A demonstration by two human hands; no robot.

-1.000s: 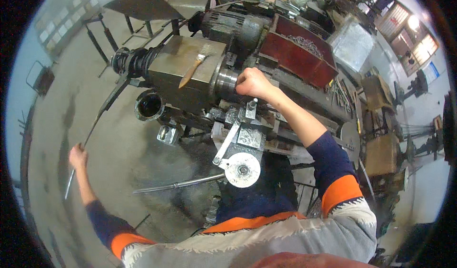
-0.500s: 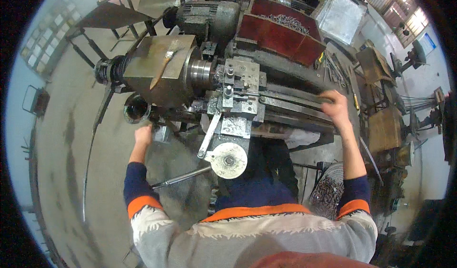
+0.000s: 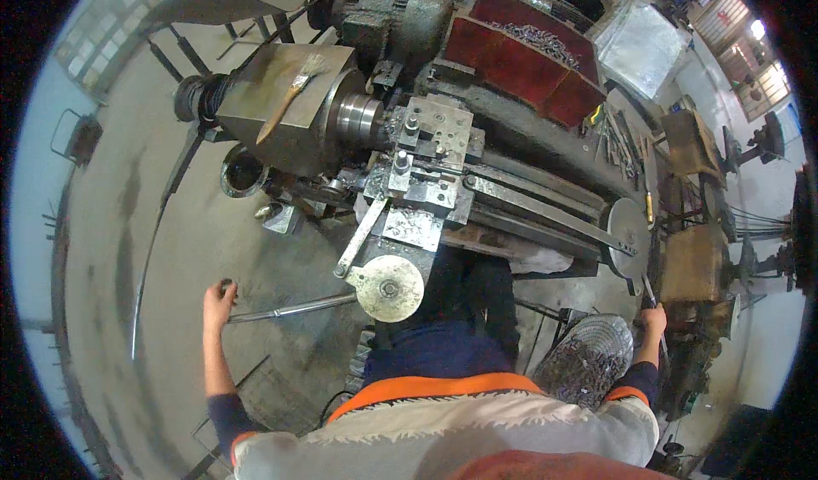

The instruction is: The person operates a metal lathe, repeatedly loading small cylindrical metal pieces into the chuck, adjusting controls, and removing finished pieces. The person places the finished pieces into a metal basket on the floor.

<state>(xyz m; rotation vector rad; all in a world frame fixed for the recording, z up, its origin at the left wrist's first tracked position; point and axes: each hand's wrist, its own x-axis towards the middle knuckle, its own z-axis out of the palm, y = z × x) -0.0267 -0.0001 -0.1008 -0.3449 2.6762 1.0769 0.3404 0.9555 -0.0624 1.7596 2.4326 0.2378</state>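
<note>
My left hand (image 3: 219,303) is off the machine at the lower left, near a long steel rod (image 3: 294,308). Its fingers are curled around something small and dark, too small to name. Far to the right, my right hand (image 3: 653,320) is closed around a metal lever (image 3: 649,292). The lever runs up toward a round grey plate (image 3: 626,228) at the end of the lathe bed. A flat steel bar (image 3: 545,212) joins that plate to the tool slide (image 3: 434,130). Left of the slide is the shiny spindle nose (image 3: 360,117).
A wooden-handled brush (image 3: 286,109) lies on the headstock (image 3: 247,92). Behind stand a motor (image 3: 396,24) and a red bin (image 3: 520,66) of small metal pieces. Near my right forearm is a basket (image 3: 620,337) of dark parts. A round handwheel (image 3: 389,288) sits in front.
My left hand has dropped away from beside the headstock toward me. The right hand has swung down and outward onto the lever, and the round plate now shows at the bar's end.
</note>
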